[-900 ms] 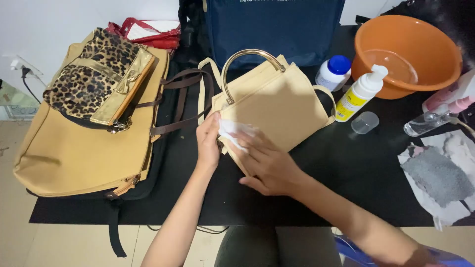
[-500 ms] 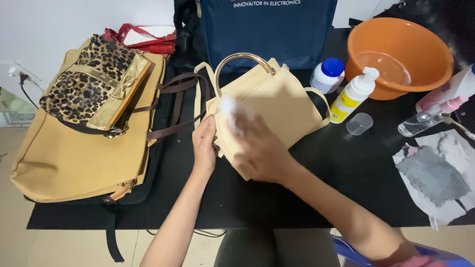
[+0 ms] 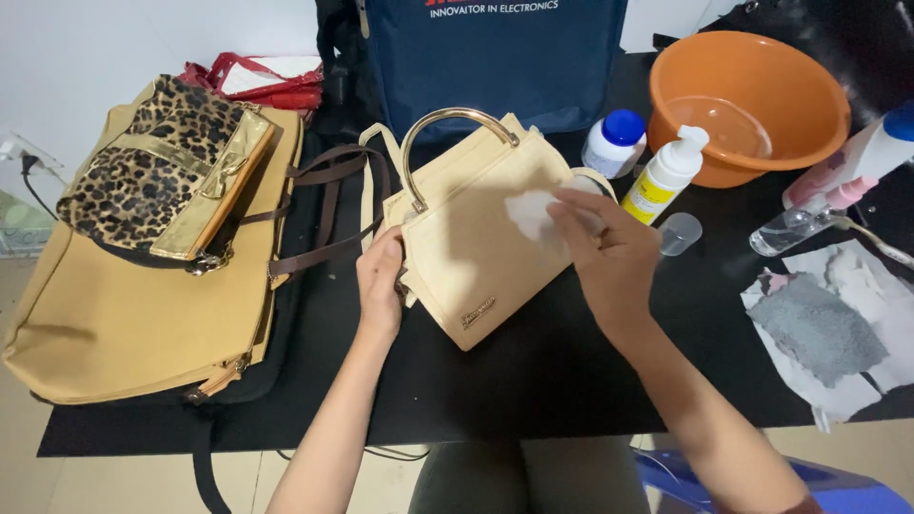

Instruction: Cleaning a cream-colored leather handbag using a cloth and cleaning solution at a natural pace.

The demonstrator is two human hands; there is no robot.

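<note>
On the black table [image 3: 533, 381], in the head view, a cream handbag [image 3: 476, 247] with a gold handle is laid flat, just in front of a navy bag [image 3: 495, 67]. Its left edge is gripped by the closed left hand [image 3: 381, 281]. A white wipe [image 3: 531, 214] is pressed onto the handbag's upper right by the curled fingers of the right hand [image 3: 609, 257]. A leopard-print purse [image 3: 152, 181] is seen at left, an orange basin [image 3: 752, 105] at right.
</note>
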